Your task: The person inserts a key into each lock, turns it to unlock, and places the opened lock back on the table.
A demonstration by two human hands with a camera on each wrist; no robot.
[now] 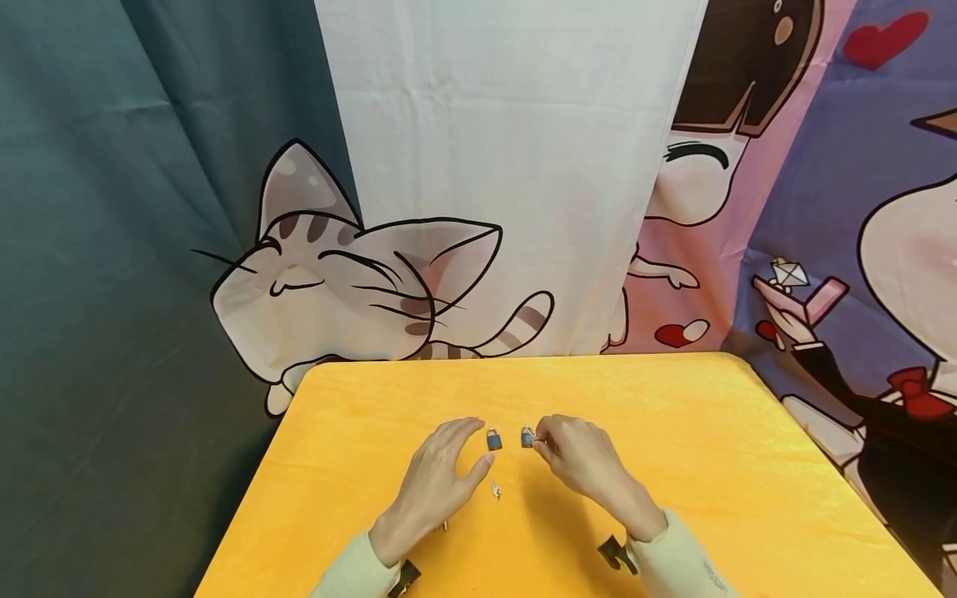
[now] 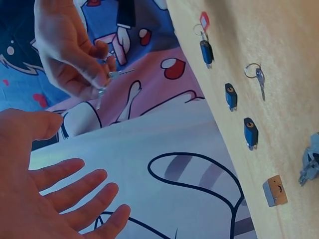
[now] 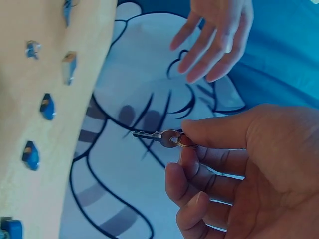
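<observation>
Metal key (image 3: 155, 136) pinched by its ring (image 3: 188, 146) in right grip (image 3: 234, 169); left grip (image 3: 217, 42) relaxed; blue item (image 3: 14, 230) cropped in right-wrist view

The thin metal ring (image 3: 189, 145) on the silver key (image 3: 168, 139) is partly hidden by the fingers of the right hand (image 1: 579, 453), and in the head view the key is too small to be made out. A silvery metal cluster (image 2: 310, 162) is cut off by the left wrist view's right edge, and a blue object (image 3: 14, 230) by the right wrist view's lower left corner.
</observation>
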